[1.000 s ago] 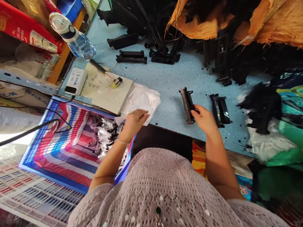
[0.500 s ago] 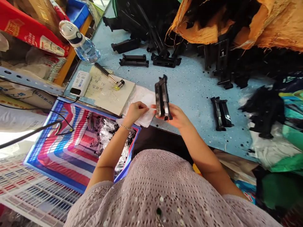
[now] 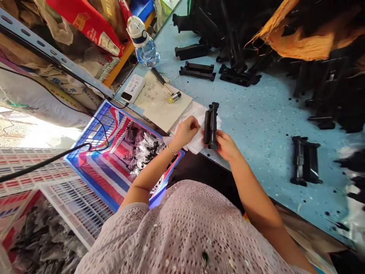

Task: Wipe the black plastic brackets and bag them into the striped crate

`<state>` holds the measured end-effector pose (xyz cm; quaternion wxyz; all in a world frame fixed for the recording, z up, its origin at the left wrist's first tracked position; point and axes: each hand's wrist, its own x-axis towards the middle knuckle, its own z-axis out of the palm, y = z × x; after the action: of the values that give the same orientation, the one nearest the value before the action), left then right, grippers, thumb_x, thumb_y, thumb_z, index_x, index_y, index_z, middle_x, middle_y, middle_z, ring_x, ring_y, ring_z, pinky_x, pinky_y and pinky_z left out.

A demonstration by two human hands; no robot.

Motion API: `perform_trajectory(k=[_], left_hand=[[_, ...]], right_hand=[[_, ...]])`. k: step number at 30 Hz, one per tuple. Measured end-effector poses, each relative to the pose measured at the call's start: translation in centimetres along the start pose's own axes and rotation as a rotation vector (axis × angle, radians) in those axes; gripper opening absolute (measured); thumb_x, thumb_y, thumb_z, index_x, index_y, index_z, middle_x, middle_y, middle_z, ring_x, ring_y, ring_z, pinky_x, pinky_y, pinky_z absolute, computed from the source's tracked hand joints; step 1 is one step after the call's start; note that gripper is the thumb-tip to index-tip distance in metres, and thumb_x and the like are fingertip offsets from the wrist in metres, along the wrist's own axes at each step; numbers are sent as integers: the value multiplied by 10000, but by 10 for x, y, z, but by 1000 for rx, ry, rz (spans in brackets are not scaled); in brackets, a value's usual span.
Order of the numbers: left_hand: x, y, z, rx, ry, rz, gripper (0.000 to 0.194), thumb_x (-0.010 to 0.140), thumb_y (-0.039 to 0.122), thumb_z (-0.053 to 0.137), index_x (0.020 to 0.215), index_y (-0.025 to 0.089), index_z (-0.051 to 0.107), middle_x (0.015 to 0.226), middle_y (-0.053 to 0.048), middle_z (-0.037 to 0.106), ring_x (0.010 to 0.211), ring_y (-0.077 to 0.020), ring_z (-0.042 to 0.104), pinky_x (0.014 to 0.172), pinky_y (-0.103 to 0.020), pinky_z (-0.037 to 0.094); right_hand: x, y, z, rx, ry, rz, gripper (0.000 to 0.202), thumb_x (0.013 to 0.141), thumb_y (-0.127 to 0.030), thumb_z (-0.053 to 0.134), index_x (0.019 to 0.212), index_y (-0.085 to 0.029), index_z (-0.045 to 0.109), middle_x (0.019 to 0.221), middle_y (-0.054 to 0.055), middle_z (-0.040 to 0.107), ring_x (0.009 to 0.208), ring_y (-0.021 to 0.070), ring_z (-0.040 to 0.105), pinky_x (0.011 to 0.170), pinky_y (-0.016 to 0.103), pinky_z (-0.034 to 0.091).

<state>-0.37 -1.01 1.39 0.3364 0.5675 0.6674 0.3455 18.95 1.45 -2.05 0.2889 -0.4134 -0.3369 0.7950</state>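
Observation:
My right hand (image 3: 226,145) is wrapped round the lower end of a black plastic part (image 3: 211,125), which stands nearly upright above the table's near edge. Just left of it, my left hand (image 3: 186,131) has its fingertips pinched together over a white plastic bag (image 3: 196,142); whether it grips the bag or something small I cannot make out. Beyond the left hand lies a pale board (image 3: 168,110) with handwriting, and on it a small hammer (image 3: 167,85).
Black parts (image 3: 197,71) lie along the back of the blue table (image 3: 256,125), and another pair (image 3: 305,160) at the right. A water bottle (image 3: 142,43) and white device (image 3: 132,89) stand at the left. Below is a blue basket (image 3: 114,167) with wrapped pieces.
The view has swung left, so the table's things appear further right. The black part in my right hand has turned slightly and is more upright. My left hand stays pinched beside it.

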Motion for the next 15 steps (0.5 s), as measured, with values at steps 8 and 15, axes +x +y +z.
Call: perform_trajectory(k=[8, 15], left_hand=[[8, 0, -31, 447, -69, 206, 515, 794, -24, 422, 1205, 86, 713, 1271, -183, 688, 1170, -277, 650, 1068, -436, 510], [-4, -14, -28, 202, -81, 369, 762, 830, -3, 437, 1555, 229, 443, 1577, -132, 480, 1340, -236, 577, 1089, -408, 539]], right_hand=[[-21, 1, -6, 132, -10, -66, 359, 741, -469, 827, 976, -224, 710, 959, 37, 790, 730, 171, 731, 627, 277, 615], [-33, 9, -14, 162, -229, 264, 274, 748, -386, 803, 837, -147, 704, 703, 78, 739, 517, 129, 637, 412, 199, 491]])
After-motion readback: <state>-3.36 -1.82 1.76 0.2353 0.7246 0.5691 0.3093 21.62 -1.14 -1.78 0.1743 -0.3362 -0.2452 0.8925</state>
